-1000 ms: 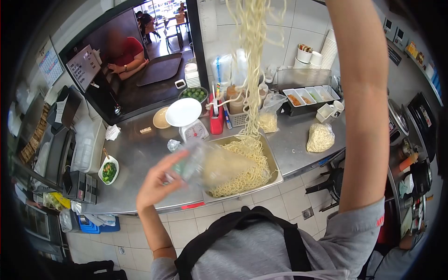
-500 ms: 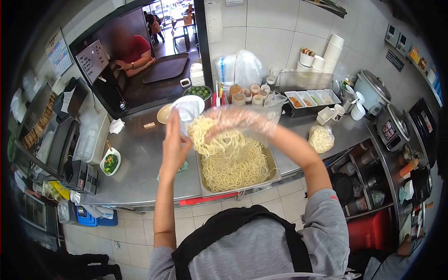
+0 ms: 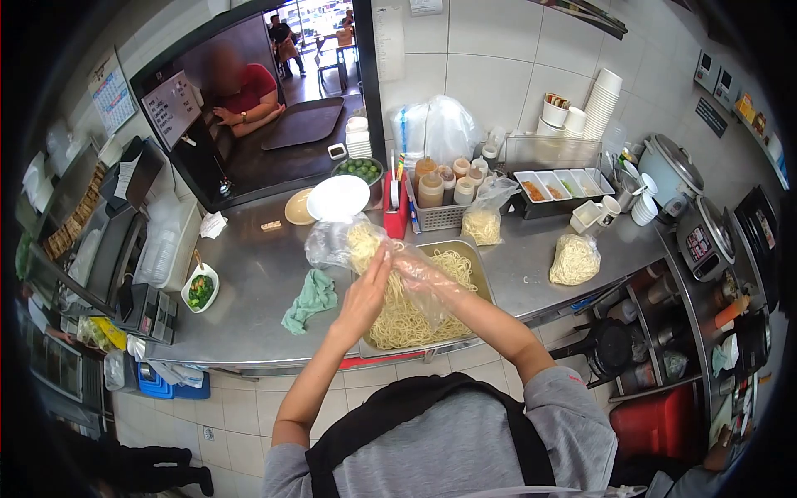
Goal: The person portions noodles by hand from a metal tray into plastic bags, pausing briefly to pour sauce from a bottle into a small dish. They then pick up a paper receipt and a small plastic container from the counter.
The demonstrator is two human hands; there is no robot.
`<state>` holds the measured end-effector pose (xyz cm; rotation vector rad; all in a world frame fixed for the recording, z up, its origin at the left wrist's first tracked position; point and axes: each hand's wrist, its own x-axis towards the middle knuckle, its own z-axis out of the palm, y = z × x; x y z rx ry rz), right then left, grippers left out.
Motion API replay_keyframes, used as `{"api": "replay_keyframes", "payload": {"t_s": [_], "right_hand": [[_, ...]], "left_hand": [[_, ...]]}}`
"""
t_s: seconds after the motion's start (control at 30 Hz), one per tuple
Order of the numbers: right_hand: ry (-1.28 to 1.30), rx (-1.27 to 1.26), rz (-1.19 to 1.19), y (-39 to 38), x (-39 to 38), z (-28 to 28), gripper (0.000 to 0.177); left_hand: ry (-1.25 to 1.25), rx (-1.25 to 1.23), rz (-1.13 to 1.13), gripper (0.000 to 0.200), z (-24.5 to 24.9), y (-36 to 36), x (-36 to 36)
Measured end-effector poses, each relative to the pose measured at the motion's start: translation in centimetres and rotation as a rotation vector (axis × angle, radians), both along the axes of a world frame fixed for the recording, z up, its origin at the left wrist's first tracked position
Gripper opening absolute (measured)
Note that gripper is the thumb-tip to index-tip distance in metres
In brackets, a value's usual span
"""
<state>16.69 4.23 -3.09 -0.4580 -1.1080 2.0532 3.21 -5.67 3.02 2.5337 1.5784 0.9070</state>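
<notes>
My left hand [image 3: 365,292], bare, holds the rim of a clear plastic bag [image 3: 325,242] over the tray's left side. Yellow noodles [image 3: 362,242] fill part of the bag. In a loose clear plastic glove, my right hand [image 3: 405,262] presses noodles in at the bag's mouth; its fingertips are partly hidden behind my left hand. Below both hands, a metal tray [image 3: 488,309] holds a heap of loose noodles [image 3: 415,319]. A green cloth [image 3: 310,302] lies crumpled on the counter left of my left hand.
White plates [image 3: 338,197] and a bowl of green limes [image 3: 359,170] stand behind the bag. Two filled noodle bags [image 3: 574,259] [image 3: 481,226] sit to the right, near a sauce bottle basket [image 3: 448,217]. A greens bowl [image 3: 200,289] is left. A person [image 3: 245,100] leans at the window.
My right hand has moved down and the noodles it carried are now in the bag. My left hand has turned and shifted right. The green cloth and a noodle bag behind have come into view.
</notes>
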Motion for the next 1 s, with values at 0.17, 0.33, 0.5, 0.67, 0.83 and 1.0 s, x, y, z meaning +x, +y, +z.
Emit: {"api": "replay_keyframes", "payload": {"t_s": [0.17,0.33,0.5,0.67,0.83,1.0], "right_hand": [[0.09,0.036,0.167,-0.4,0.2,-2.1,0.058],[-0.742,1.101,0.118,1.3,-0.4,-0.7,0.053],[-0.911,1.044,0.165,-0.4,-0.9,6.1,0.055],[-0.146,0.494,0.023,-3.0,2.3,9.1,0.065],[0.042,0.35,-0.112,-4.6,5.9,10.7,0.087],[0.157,0.125,-0.108,-3.8,5.9,6.9,0.091]], "left_hand": [[-0.023,-0.093,-0.124,0.063,-1.9,-1.4,1.5],[-0.574,-0.215,-0.042,0.081,-4.9,-0.1,-0.7],[-1.209,-0.584,-0.08,0.091,-3.8,-0.2,-3.6],[-1.239,-0.57,-0.113,0.089,-2.5,0.4,-4.2],[-1.022,-0.609,-0.095,0.087,-0.6,1.2,-3.8],[-0.537,-0.562,-0.026,0.081,-5.9,3.6,-4.2]]}}
